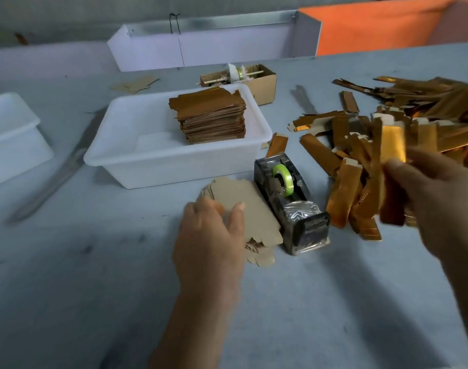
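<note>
My left hand (210,235) lies on a small stack of flat brown card blanks (243,206) on the grey table, thumb across the top sheet, fingers at its left edge. Just right of the stack sits a dark tape dispenser (291,203) with a green tape roll (282,179). My right hand (435,198) holds a folded gold foil box (392,147) in the air, pinched between thumb and fingers, above a heap of gold foil boxes (360,182). The right hand is blurred.
A white plastic tub (115,158) holds a tall stack of brown card blanks (211,115). Behind it stands an open cardboard box (264,86). Another white tub (12,134) is at the left edge. Long metal strips (54,182) lie on the table.
</note>
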`<action>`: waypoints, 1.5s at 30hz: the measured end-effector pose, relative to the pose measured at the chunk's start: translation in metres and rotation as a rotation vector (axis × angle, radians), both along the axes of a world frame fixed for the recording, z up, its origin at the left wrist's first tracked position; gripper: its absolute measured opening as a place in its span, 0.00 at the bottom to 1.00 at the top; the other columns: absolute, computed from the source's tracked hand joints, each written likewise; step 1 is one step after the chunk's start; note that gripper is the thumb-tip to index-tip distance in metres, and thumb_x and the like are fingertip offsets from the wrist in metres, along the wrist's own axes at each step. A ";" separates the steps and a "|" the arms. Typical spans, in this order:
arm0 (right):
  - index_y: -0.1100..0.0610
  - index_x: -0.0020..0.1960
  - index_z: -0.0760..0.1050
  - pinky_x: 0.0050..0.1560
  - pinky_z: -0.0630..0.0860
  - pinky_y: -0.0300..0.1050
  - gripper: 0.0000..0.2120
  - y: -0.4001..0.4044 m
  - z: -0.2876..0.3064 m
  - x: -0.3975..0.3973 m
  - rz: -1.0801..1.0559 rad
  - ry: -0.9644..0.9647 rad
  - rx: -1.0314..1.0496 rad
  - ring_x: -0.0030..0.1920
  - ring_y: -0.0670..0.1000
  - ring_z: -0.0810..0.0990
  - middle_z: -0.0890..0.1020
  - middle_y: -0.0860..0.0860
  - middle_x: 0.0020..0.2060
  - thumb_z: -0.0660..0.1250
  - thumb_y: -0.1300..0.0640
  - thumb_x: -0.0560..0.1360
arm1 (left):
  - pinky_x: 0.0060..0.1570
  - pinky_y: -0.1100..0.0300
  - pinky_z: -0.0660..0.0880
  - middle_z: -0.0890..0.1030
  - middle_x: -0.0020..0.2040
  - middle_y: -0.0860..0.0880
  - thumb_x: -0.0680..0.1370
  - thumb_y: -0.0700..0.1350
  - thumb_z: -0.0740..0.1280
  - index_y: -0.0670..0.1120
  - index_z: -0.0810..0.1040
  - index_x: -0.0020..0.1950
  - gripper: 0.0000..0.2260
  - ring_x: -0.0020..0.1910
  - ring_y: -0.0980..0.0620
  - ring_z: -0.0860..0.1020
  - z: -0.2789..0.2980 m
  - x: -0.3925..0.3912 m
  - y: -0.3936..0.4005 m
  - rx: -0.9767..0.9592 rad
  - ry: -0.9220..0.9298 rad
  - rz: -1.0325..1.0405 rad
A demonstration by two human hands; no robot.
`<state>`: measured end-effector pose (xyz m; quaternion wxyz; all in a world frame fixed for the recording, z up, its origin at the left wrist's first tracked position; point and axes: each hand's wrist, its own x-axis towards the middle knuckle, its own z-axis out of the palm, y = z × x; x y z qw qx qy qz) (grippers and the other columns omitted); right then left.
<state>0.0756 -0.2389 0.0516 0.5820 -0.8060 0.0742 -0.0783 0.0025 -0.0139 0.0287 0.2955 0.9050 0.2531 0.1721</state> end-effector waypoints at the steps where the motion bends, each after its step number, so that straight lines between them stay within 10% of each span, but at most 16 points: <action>1: 0.49 0.67 0.70 0.37 0.73 0.42 0.21 -0.006 0.000 0.012 -0.093 -0.039 -0.088 0.47 0.49 0.80 0.80 0.48 0.52 0.63 0.45 0.76 | 0.44 0.55 0.70 0.76 0.51 0.48 0.76 0.61 0.62 0.46 0.73 0.52 0.19 0.52 0.46 0.75 -0.004 0.007 0.007 -0.003 0.072 0.032; 5: 0.47 0.68 0.65 0.50 0.76 0.55 0.24 0.000 -0.005 0.016 -0.196 -0.099 -0.304 0.61 0.56 0.74 0.73 0.53 0.64 0.63 0.42 0.74 | 0.30 0.64 0.66 0.75 0.39 0.51 0.72 0.60 0.70 0.43 0.72 0.46 0.21 0.37 0.53 0.75 -0.020 0.032 0.027 -0.242 0.234 0.023; 14: 0.49 0.60 0.74 0.50 0.76 0.51 0.14 0.036 -0.014 -0.034 0.037 -0.150 -0.415 0.53 0.55 0.78 0.77 0.52 0.58 0.64 0.49 0.75 | 0.19 0.70 0.67 0.79 0.23 0.52 0.74 0.44 0.72 0.42 0.78 0.35 0.10 0.19 0.61 0.73 -0.025 0.027 0.046 -0.734 0.026 -0.009; 19: 0.41 0.52 0.73 0.40 0.68 0.33 0.08 0.048 -0.003 -0.055 0.113 -0.169 -0.272 0.46 0.40 0.77 0.79 0.41 0.49 0.64 0.48 0.73 | 0.47 0.53 0.79 0.85 0.40 0.44 0.76 0.44 0.69 0.42 0.82 0.40 0.08 0.41 0.48 0.83 -0.005 0.011 0.049 -0.885 -0.110 -0.041; 27: 0.49 0.47 0.81 0.36 0.79 0.37 0.15 0.070 0.004 -0.064 0.356 0.217 0.407 0.42 0.46 0.84 0.84 0.48 0.38 0.69 0.51 0.61 | 0.53 0.37 0.75 0.85 0.45 0.40 0.68 0.49 0.73 0.45 0.84 0.45 0.10 0.44 0.44 0.82 0.024 -0.018 0.016 -1.043 -0.059 -0.381; 32: 0.49 0.42 0.82 0.45 0.76 0.47 0.10 0.071 0.001 -0.067 0.394 0.195 0.449 0.41 0.49 0.84 0.84 0.53 0.37 0.69 0.53 0.61 | 0.55 0.42 0.78 0.86 0.47 0.47 0.63 0.48 0.74 0.47 0.82 0.52 0.18 0.48 0.45 0.84 0.017 -0.014 -0.009 -1.071 -0.057 -0.366; 45: 0.53 0.39 0.82 0.34 0.78 0.36 0.09 0.065 0.000 -0.068 0.320 0.161 0.323 0.36 0.43 0.81 0.84 0.47 0.35 0.66 0.53 0.63 | 0.37 0.65 0.77 0.86 0.43 0.53 0.59 0.49 0.74 0.50 0.81 0.50 0.20 0.43 0.54 0.84 0.010 -0.008 -0.026 -1.012 -0.149 -0.300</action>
